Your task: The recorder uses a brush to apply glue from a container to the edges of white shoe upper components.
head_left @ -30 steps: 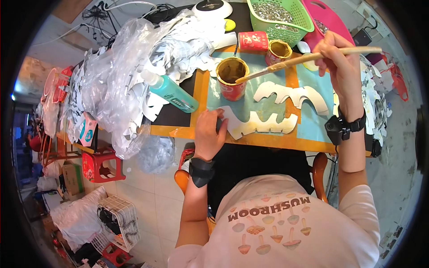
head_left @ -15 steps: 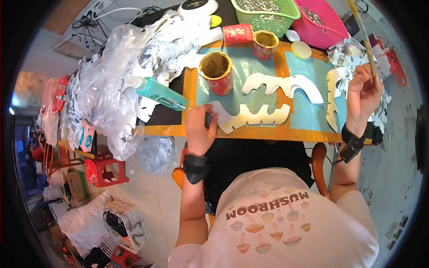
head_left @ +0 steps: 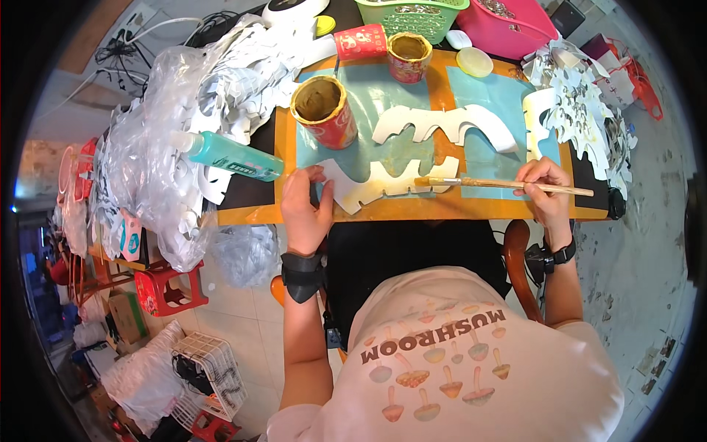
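Note:
My right hand (head_left: 546,190) grips a wooden-handled brush (head_left: 486,183), held nearly level with its bristles at the right part of a scalloped white piece (head_left: 387,183). Yellowish smears mark that piece, which lies flat near the table's front edge. At its left end is my left hand (head_left: 305,210), fingers and thumb curled against the edge. A second curved white piece (head_left: 442,127) lies just beyond. Behind my left hand stands an open red can (head_left: 335,121) with a crusted yellow rim. Part of another white piece (head_left: 536,125) shows beyond my right hand.
A teal bottle (head_left: 236,156) lies left of the can, beside heaped white cut-outs and clear plastic (head_left: 173,140). At the back are a smaller open can (head_left: 409,62), a red cylinder (head_left: 360,42), a green basket (head_left: 412,20) and a pink basket (head_left: 508,29). More cut-outs (head_left: 585,110) pile up at right.
My right hand has come down and left from its raised spot, swinging the brush from upright to nearly level over the scalloped piece. My left hand stays at that piece's end. The view has shifted slightly.

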`<state>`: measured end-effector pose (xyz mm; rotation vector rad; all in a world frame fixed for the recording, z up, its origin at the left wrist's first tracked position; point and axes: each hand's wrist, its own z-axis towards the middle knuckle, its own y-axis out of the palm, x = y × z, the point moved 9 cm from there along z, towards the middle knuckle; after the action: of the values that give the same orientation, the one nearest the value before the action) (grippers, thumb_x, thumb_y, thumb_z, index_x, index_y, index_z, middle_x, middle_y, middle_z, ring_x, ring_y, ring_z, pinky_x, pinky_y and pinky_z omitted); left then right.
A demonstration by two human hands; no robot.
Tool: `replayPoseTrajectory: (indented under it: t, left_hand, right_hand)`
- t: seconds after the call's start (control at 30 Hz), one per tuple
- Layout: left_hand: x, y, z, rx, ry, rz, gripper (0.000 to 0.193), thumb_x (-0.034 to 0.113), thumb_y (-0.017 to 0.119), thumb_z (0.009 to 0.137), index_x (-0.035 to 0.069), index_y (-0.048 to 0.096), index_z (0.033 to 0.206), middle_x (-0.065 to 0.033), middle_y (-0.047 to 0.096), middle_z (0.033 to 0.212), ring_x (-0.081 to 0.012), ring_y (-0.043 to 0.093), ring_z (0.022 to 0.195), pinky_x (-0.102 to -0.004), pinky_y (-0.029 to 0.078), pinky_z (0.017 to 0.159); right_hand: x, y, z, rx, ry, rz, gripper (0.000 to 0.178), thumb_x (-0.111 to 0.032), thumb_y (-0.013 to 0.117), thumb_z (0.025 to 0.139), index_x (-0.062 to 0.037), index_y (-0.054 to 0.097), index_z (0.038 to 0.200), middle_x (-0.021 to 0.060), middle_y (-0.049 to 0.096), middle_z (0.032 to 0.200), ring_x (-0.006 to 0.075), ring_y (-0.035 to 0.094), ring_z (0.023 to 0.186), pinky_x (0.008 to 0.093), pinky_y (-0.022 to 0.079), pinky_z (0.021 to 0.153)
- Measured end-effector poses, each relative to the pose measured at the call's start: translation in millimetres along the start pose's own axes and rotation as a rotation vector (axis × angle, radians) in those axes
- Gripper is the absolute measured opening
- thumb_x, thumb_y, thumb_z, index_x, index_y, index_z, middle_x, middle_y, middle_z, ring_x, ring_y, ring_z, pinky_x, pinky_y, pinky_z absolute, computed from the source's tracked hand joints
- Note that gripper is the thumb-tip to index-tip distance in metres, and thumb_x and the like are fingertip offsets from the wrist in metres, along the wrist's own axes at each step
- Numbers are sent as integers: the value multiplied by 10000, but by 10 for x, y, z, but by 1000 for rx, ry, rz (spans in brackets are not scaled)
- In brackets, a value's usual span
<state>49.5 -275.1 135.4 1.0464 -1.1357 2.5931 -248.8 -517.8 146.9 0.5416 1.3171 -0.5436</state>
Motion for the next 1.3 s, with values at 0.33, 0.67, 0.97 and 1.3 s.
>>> replayPoseTrajectory:
  t: [0.33,0.67,0.97,1.3]
  left_hand:
    - [25,2,8,-10,7,48,192,-13,674,783,-3,597,959,-115,624,865,-277,596,830,-337,465,767]
    - [22,6,0,-7,0,59,180,-9,677,793,-3,598,955,-111,632,869,-266,602,820,-331,470,763]
    - [37,9,8,-3,-2,26,188,-31,676,776,-10,586,940,-134,625,869,-320,593,829,-367,466,758]
    - [28,19,4,-9,8,58,169,-1,680,805,-7,596,952,-108,631,867,-245,606,807,-317,476,765]
  right_hand:
    - [-19,-54,-37,3,30,-69,85,55,620,813,11,549,828,123,615,865,128,630,735,258,568,694]
    - [-139,-66,-11,-12,-1,-80,89,32,624,825,7,540,807,118,608,848,123,623,725,262,576,679]
    - [-107,-183,-51,47,16,-106,86,18,607,833,7,531,794,118,603,837,117,609,716,261,585,656]
    - [-110,-172,-71,-15,6,-80,99,-3,620,825,1,524,797,123,601,828,113,601,700,244,558,638]
